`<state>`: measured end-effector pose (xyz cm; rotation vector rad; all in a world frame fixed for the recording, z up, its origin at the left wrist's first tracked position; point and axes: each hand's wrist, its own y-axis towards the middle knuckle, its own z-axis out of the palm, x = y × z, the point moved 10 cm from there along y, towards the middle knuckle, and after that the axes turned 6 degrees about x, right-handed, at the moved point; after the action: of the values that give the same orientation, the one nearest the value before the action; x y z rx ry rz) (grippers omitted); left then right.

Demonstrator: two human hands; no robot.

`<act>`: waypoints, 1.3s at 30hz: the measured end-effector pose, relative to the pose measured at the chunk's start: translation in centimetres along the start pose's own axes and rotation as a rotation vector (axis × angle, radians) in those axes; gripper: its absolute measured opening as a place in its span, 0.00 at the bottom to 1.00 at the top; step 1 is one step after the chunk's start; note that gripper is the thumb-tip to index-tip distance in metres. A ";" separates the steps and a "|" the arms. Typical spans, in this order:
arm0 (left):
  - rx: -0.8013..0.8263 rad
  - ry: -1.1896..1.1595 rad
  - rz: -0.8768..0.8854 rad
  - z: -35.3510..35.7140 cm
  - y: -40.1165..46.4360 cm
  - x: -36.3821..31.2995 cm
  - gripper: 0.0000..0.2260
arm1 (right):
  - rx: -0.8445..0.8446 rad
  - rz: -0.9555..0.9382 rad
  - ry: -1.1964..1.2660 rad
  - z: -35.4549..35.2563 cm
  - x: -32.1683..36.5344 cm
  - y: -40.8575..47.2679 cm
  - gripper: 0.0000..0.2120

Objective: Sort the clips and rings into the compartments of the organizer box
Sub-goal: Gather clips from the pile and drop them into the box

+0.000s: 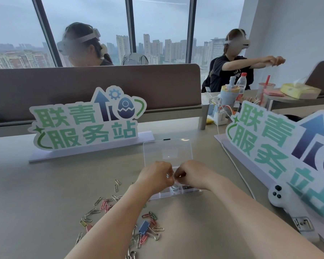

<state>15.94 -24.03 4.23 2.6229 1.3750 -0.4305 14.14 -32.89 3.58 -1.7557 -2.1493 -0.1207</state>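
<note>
A clear plastic organizer box [187, 192] sits open on the desk, its lid [166, 150] standing up behind it. My left hand [155, 176] and my right hand [190, 174] meet above the box, fingers curled, pinching a small pale object [173, 177] between them; what it is I cannot tell. A silvery ring [174, 188] shows in a front compartment. Several coloured and silver paper clips [105, 204] lie scattered on the desk left of and under my left forearm. A blue binder clip [143, 226] lies among them.
A green-lettered sign [86, 120] stands behind the box, and another sign [281, 146] stands to the right. A white controller [282, 197] and a white cable [238, 169] lie at the right. A brown divider [94, 86] backs the desk. Two people in headsets sit beyond.
</note>
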 end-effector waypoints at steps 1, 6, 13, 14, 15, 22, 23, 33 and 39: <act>-0.008 0.000 0.002 -0.1 0.1 0.0 0.08 | 0.012 0.005 0.009 0.2 -0.1 -0.1 0.10; 0.009 0.005 0.046 0.1 0.3 -0.6 0.06 | -0.051 0.073 0.040 -0.4 -1.2 -0.3 0.11; 0.059 0.038 0.111 0.9 1.0 -1.6 0.06 | -0.093 0.084 0.065 -0.5 -1.6 -0.5 0.11; 0.066 0.035 0.111 0.9 1.1 -1.6 0.06 | -0.093 0.083 0.069 -0.4 -1.6 -0.5 0.11; 0.072 0.030 0.108 1.0 1.3 -1.5 0.06 | -0.091 0.083 0.075 -0.3 -1.7 -0.5 0.11; 0.108 0.008 0.100 1.6 1.5 -0.7 0.07 | -0.134 0.100 0.105 -0.3 -1.9 -0.5 0.11; 0.107 -0.009 0.094 1.7 1.5 -0.4 0.07 | -0.128 0.097 0.102 -0.1 -1.8 -0.5 0.10; 0.002 -0.181 0.078 1.1 0.5 0.8 0.05 | -0.144 0.083 0.027 -0.1 -1.0 -0.8 0.12; 0.041 -0.107 0.069 1.7 -0.5 1.5 0.17 | -0.156 0.088 0.026 -0.2 -0.2 -0.9 0.16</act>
<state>16.03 -23.05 2.15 2.6281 1.2528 -0.5863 13.35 -33.37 3.87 -1.9201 -2.0907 -0.2941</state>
